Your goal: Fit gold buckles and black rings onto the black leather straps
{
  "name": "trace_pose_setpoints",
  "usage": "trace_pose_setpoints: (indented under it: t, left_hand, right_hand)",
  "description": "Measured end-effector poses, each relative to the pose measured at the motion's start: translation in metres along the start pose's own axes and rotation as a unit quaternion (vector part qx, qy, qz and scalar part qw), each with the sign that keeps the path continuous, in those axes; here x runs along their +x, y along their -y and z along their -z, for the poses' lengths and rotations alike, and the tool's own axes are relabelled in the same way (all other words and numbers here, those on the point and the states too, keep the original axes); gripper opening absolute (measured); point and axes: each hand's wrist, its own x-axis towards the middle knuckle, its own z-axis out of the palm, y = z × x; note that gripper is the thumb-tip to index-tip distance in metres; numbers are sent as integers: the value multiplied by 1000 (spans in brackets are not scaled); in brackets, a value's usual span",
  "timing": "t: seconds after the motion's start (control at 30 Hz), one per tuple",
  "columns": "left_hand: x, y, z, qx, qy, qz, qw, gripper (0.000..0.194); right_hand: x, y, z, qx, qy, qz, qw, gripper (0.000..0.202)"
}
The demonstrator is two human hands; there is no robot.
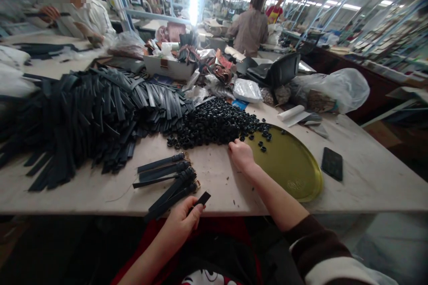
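Observation:
My left hand (186, 216) is closed around a dark leather strap (202, 199), whose flat end sticks out past the thumb at the table's front edge. At the near edge of a heap of small black loops (214, 122), my right hand (241, 154) has its fingers pinched together. Whatever lies between those fingertips is too small to make out. Several finished straps with gold-coloured buckles (163, 170) lie side by side left of centre. A large pile of dark straps (90, 111) covers the table's left side.
An oval gold tray (294, 164) with a few loops on it lies right of my right hand, beside a black phone (332, 163). Plastic bags (247, 90), a white box (169, 69) and a black bin (277, 71) crowd the back. Other people (250, 26) work beyond.

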Motion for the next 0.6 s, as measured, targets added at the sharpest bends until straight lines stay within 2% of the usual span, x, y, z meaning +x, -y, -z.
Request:
trace_pose_setpoints:
  t: [0.17,0.37,0.5,0.6]
  left_hand:
    - [-2,-7,-4,21,7,1,1000,32]
    - [-16,-12,-13,6,-10,-19,1000,34]
    - [-25,-3,-16,14,-28,-28,999,37]
    - [-33,-3,-11,69,-66,7,995,32]
  right_hand:
    - [-8,-1,-1,15,-9,22,1000,23]
    - [-3,-21,7,24,-11,-16,1000,31]
    - [4,-9,8,25,-6,-12,1000,27]
    - [6,7,10,23,-22,-7,999,19]
